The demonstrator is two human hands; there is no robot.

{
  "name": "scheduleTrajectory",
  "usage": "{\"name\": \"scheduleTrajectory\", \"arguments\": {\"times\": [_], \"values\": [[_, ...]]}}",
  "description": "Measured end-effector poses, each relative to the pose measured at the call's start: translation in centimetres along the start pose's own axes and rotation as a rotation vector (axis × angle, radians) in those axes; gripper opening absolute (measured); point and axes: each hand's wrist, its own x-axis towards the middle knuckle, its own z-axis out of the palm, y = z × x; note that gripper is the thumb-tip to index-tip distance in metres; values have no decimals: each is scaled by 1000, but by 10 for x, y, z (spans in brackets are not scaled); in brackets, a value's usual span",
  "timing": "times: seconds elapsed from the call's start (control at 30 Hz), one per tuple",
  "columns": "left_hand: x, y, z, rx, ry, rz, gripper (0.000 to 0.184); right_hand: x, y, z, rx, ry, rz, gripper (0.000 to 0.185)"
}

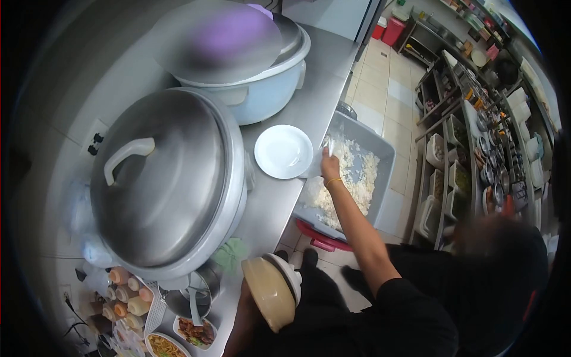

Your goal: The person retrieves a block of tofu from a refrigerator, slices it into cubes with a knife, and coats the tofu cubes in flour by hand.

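Note:
My right hand [329, 165], below a yellow wrist band, is closed around a whitish, partly see-through utensil [331, 146] over the left side of a grey bin [383, 178]. White rice [364, 187] lies in the bin. Near the counter's front edge my left hand [244, 293], dark and mostly hidden, grips a tan bowl [269, 294] tilted on its side. A white bowl or lid [288, 271] sits against its opening. A white plate [284, 151] stands on the steel counter [270, 205], left of my right hand.
A large pot with a metal lid [172, 184] and another lidded container [262, 95] stand on the counter. Sauce bottles [138, 305] and food trays [195, 333] are at lower left. A person in black [499, 285] is at right, before shelves [437, 178].

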Motion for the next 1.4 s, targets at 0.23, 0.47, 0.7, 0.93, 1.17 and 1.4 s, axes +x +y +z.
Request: {"name": "scheduleTrajectory", "arguments": {"times": [0.23,0.47,0.7,0.93,1.17,1.4], "values": [[8,2,7,-69,120,40,46,-48,-34,27,-742,-3,-1264,57],[16,7,16,-122,207,71,45,-26,17,57,-1148,-402,-1143,77],[35,17,20,-234,224,93,44,-23,1,50,-967,-528,-1046,71],[50,26,32,-346,181,63,43,-12,-14,35,-445,-613,-967,56],[56,1,14,804,169,334,37,-12,-9,27,-1044,-687,-1208,56],[55,-21,-30,674,278,293,38,-19,-3,31,-751,-562,-1299,66]]}}
